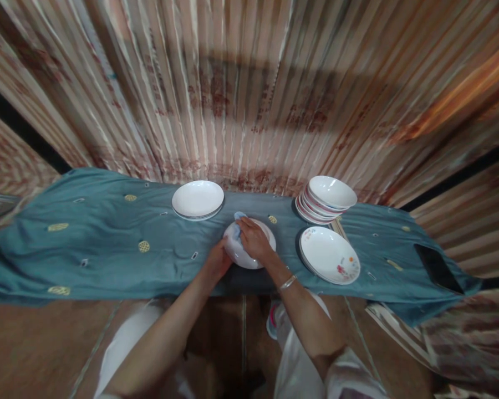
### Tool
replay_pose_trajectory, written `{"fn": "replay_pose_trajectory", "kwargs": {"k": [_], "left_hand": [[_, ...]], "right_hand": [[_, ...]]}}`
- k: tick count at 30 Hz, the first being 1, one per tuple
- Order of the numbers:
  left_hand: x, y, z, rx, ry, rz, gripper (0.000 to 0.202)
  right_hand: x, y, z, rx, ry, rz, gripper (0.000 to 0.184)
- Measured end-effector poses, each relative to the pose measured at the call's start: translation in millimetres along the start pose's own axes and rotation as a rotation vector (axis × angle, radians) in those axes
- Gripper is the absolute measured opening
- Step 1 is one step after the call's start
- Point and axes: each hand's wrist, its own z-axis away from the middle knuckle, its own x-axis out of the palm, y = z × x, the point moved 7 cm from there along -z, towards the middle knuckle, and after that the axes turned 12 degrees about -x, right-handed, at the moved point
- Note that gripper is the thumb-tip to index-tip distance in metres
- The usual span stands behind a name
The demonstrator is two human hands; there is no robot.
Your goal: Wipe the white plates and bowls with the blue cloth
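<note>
A white plate (238, 255) is held over the cloth-covered table in front of me, its underside seeming to face up. My left hand (218, 260) grips its left edge, with the fingers partly hidden by the rim. Across the plate's surface, my right hand (254, 239) presses a light blue cloth (238, 217), closed over it. Behind and to the left lies a small stack of white plates (198, 198). To the right are flower-patterned plates (327, 254), stacked together.
A stack of white bowls (331, 193) with reddish bands stands at the back right. A dark phone-like slab (438, 268) lies near the right end of the green tablecloth (108, 244). A pleated curtain (241, 100) hangs behind the table.
</note>
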Motion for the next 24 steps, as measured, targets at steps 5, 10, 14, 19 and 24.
{"fn": "replay_pose_trajectory", "kwargs": {"k": [5,10,14,19,24], "left_hand": [[-0.4,-0.4,1.1,-0.003,-0.009,-0.078,0.030],[5.9,6.4,4.9,0.074,-0.040,-0.150,0.023],[15.8,10.9,7.8,0.169,-0.034,-0.153,0.016],[34.4,21.2,23.9,0.415,-0.102,-0.344,0.025],[42.3,28.5,50.5,0.732,0.013,-0.822,0.026]], "right_hand": [[-6.2,30.1,9.2,0.119,-0.002,0.077,0.050],[-13.8,55.0,22.5,0.212,0.039,0.089,0.051],[-29.2,59.9,30.4,0.264,0.114,0.098,0.051],[-52.1,63.7,36.4,0.321,0.259,0.080,0.049],[-68.3,80.0,42.4,0.421,0.430,-0.055,0.039]]}}
